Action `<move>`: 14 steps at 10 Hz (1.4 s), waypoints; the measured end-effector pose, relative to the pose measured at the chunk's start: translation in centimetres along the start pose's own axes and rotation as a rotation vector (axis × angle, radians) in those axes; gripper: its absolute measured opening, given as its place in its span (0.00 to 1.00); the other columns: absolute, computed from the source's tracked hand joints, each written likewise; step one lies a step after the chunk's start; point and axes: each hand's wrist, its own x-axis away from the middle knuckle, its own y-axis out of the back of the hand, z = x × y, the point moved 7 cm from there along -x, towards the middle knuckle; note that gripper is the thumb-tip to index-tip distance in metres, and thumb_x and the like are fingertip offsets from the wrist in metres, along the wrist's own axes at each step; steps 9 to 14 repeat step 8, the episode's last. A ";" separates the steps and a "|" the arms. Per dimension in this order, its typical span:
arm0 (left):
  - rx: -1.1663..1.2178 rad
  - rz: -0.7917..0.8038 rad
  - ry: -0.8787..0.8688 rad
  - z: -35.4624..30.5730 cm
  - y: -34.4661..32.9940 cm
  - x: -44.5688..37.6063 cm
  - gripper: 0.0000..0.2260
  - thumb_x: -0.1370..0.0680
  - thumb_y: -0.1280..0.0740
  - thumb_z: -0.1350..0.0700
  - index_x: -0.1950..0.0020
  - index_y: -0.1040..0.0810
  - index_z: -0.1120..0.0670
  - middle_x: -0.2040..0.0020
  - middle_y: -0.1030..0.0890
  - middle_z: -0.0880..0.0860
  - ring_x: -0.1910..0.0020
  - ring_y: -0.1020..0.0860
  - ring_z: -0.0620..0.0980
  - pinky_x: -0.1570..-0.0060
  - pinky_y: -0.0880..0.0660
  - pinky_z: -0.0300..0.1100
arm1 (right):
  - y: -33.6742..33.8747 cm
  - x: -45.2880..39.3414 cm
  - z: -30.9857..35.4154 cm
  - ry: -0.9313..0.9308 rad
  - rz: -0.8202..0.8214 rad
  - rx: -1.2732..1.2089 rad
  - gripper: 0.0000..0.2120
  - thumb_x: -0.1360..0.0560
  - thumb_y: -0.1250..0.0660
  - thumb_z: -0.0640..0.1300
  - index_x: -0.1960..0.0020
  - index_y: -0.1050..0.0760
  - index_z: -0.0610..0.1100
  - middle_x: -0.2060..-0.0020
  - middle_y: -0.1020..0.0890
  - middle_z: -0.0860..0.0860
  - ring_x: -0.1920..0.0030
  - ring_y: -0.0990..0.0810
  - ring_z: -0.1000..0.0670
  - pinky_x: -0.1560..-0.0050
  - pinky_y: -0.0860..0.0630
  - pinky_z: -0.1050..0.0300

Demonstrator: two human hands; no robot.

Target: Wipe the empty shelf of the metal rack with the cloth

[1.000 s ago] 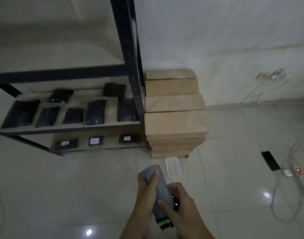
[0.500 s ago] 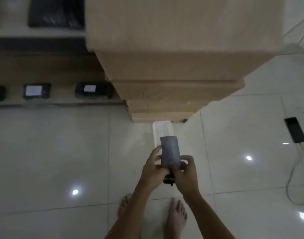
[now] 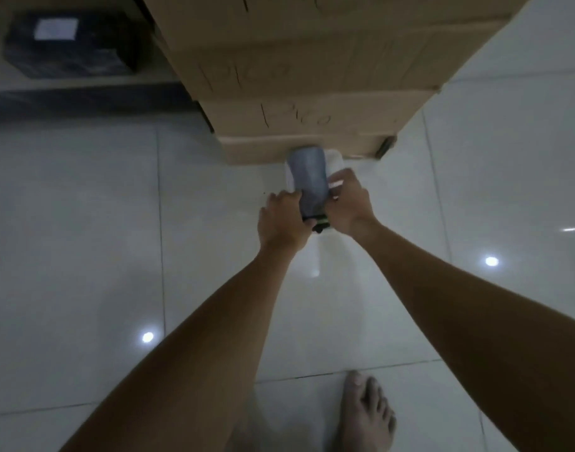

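A folded grey cloth with a black and green band at its near end is held low over the floor, above a white plastic container. My left hand grips its left side and my right hand grips its right side. Both arms reach down and forward. Of the metal rack only the dark bottom rail shows at the upper left; the empty shelf is out of view.
A stack of brown cardboard boxes stands right behind the cloth. A black packet with a white label lies on the rack's lowest level. Glossy white floor tiles spread around, and a bare foot stands at the bottom.
The view has dropped closer to the floor. Both hands have carried the cloth down and forward, to the white container at the foot of the boxes.
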 end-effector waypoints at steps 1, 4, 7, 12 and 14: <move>-0.229 -0.118 -0.045 0.2 -0.7 -0.5 0.13 0.22 0.31 0.48 0.41 0.20 0.52 0.43 0.21 0.55 0.38 0.27 0.57 0.44 0.30 0.49 | -1.0 -0.6 -0.5 0.025 0.035 0.079 0.19 0.23 0.33 0.39 0.35 0.35 0.45 0.47 0.20 0.44 0.48 0.19 0.42 0.50 0.19 0.49; -0.291 -0.030 -0.078 -0.4 -2.6 -1.1 0.32 0.22 0.34 0.39 0.21 0.41 0.42 0.22 0.40 0.56 0.28 0.36 0.61 0.33 0.35 0.57 | -3.5 -1.8 1.1 0.358 0.064 0.798 0.40 0.27 0.29 0.51 0.20 0.46 0.49 0.19 0.46 0.50 0.31 0.35 0.38 0.37 0.34 0.45; -0.100 0.188 -0.108 -1.7 1.4 0.5 0.34 0.19 0.35 0.51 0.18 0.49 0.46 0.18 0.49 0.56 0.21 0.44 0.63 0.27 0.38 0.59 | 0.2 1.0 3.4 0.387 0.094 0.775 0.43 0.30 0.24 0.47 0.22 0.45 0.48 0.21 0.43 0.49 0.33 0.33 0.37 0.38 0.31 0.43; -0.086 0.217 -0.068 -1.7 5.4 3.3 0.34 0.19 0.35 0.51 0.18 0.49 0.48 0.18 0.46 0.56 0.20 0.43 0.59 0.26 0.38 0.58 | 2.7 4.8 4.5 0.337 0.084 0.774 0.44 0.27 0.28 0.45 0.19 0.49 0.48 0.19 0.45 0.48 0.28 0.36 0.39 0.32 0.33 0.41; -0.086 0.217 -0.068 -1.7 5.4 3.3 0.34 0.19 0.35 0.51 0.18 0.49 0.48 0.18 0.46 0.56 0.20 0.43 0.59 0.26 0.38 0.58 | 2.7 4.8 4.5 0.337 0.084 0.774 0.44 0.27 0.28 0.45 0.19 0.49 0.48 0.19 0.45 0.48 0.28 0.36 0.39 0.32 0.33 0.41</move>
